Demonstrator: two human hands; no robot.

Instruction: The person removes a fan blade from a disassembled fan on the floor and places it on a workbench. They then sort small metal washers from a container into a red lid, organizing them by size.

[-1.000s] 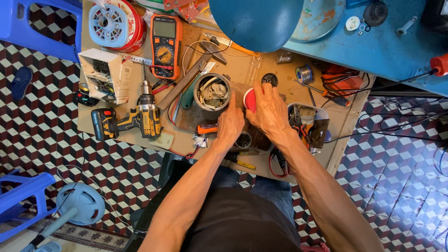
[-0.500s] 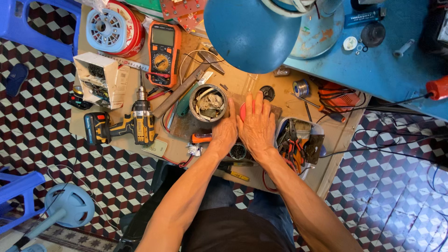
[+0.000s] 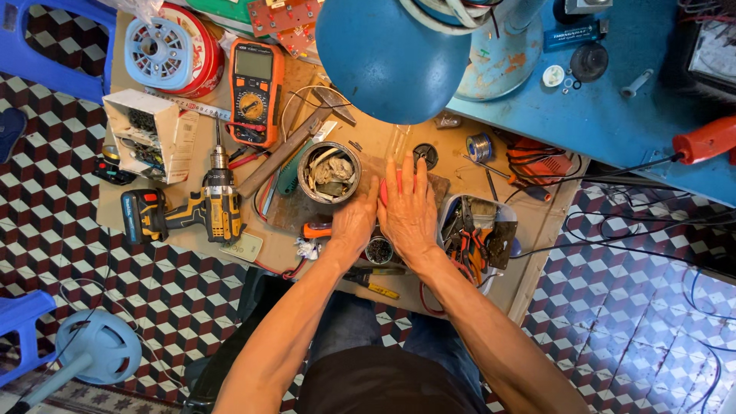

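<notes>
In the head view, both hands were seen laid side by side on a cardboard sheet [image 3: 537, 222] spread over the tiled floor [image 3: 46, 199]. The right hand [image 3: 409, 215] was held flat, palm down, its fingers straight and close together, and was pressed over a red object [image 3: 389, 184] of which only a rim showed past the fingers; what it was could not be told. The left hand [image 3: 353, 224] was set just beside it, touching it along the thumb side, fingers loosely curled downward; whether anything was pinched beneath it could not be told. A small dark cup [image 3: 379, 250] was seen between the two wrists.

Just beyond the left hand, a tin [image 3: 328, 172] stuffed with scraps was stood upright. A cordless drill [image 3: 188, 213] was laid on its side well to the left, and an orange multimeter [image 3: 254, 90] was placed above it, near a reel [image 3: 162, 47] and an open white box [image 3: 149, 134]. A tray of pliers [image 3: 479, 234] was set touching the right wrist. A small solder spool [image 3: 480, 147] was seen farther up. A blue lamp shade [image 3: 391, 54] was hung over the sheet's far edge, beside a blue table [image 3: 613, 115].
</notes>
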